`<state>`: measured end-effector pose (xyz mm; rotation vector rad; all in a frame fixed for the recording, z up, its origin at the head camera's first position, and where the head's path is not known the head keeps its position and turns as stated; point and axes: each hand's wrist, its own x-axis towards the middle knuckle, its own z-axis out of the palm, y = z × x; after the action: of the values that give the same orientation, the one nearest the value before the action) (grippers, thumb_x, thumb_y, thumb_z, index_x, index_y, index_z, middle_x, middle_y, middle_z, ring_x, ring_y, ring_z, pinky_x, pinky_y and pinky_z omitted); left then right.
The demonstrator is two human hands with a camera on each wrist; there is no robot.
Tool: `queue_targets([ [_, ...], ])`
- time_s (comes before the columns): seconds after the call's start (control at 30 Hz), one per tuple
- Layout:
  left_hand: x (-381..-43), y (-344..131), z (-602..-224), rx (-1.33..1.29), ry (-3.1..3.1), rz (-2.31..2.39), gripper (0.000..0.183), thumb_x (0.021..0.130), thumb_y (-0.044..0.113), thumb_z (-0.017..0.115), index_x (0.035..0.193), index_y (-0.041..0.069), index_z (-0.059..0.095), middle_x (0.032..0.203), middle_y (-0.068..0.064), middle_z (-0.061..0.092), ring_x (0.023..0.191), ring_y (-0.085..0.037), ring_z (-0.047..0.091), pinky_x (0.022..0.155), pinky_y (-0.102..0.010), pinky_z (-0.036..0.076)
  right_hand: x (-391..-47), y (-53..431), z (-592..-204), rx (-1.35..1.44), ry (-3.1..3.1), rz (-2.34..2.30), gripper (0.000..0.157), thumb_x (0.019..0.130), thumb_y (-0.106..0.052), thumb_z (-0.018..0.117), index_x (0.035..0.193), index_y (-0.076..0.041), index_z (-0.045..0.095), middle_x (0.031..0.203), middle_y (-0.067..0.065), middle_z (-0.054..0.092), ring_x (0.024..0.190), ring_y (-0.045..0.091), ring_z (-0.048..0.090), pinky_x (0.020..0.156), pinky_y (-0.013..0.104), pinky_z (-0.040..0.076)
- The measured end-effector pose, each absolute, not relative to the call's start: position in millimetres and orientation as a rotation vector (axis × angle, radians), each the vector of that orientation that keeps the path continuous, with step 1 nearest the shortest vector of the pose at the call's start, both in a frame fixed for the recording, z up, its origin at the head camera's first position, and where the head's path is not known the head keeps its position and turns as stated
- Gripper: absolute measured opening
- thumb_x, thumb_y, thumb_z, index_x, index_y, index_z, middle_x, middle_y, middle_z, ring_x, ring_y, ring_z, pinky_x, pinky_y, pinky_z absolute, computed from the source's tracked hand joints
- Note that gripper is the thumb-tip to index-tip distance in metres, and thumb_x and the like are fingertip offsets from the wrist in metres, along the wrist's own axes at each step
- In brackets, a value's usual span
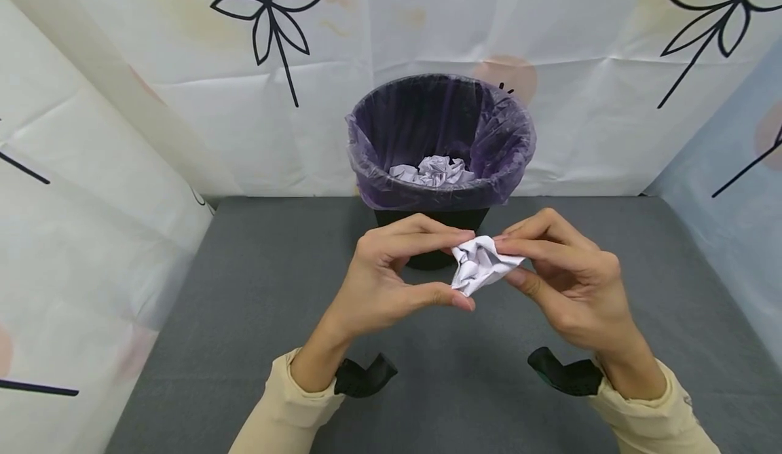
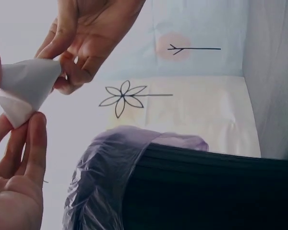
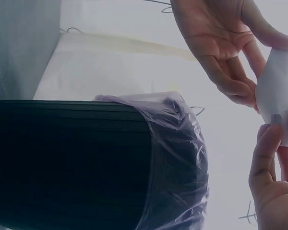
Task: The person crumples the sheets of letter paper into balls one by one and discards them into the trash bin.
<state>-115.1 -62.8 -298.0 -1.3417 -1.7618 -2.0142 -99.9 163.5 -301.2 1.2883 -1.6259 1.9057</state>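
Note:
A crumpled piece of white paper (image 1: pixel 482 264) is held up between both hands, in front of a black trash bin (image 1: pixel 432 218). My left hand (image 1: pixel 391 274) pinches its left side, fingers above and thumb below. On the other side, my right hand (image 1: pixel 565 274) pinches a pointed corner between thumb and fingers. In the left wrist view the paper (image 2: pixel 29 86) shows a smoother, folded face. The right wrist view has the paper (image 3: pixel 278 91) at its right edge, partly cut off, with fingertips of both hands on it.
A purple plastic liner (image 1: pixel 507 148) folds over the bin's rim. Several crumpled paper balls (image 1: pixel 436 171) lie inside. The bin stands at the back of a grey surface (image 1: pixel 269 305), against a white flower-patterned cloth backdrop (image 1: pixel 305 142). More cloth rises at both sides.

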Motion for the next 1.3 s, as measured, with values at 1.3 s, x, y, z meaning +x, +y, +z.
queue_targets([
  [1.3,-117,-50,-306,-1.097,-1.585,-2.029,0.033,0.057,-0.028,0.084,0.085,-0.016,0.071,0.083,-0.024,0.070,0.078,-0.028,0.069,0.069,-0.041,0.061,-93,145,-296,0.996,-1.824,1.408,0.033,0.096,-0.019,0.073,0.074,0.003,0.064,0.073,0.008,0.057,0.065,0.008,0.047,0.055,0.014,0.036],
])
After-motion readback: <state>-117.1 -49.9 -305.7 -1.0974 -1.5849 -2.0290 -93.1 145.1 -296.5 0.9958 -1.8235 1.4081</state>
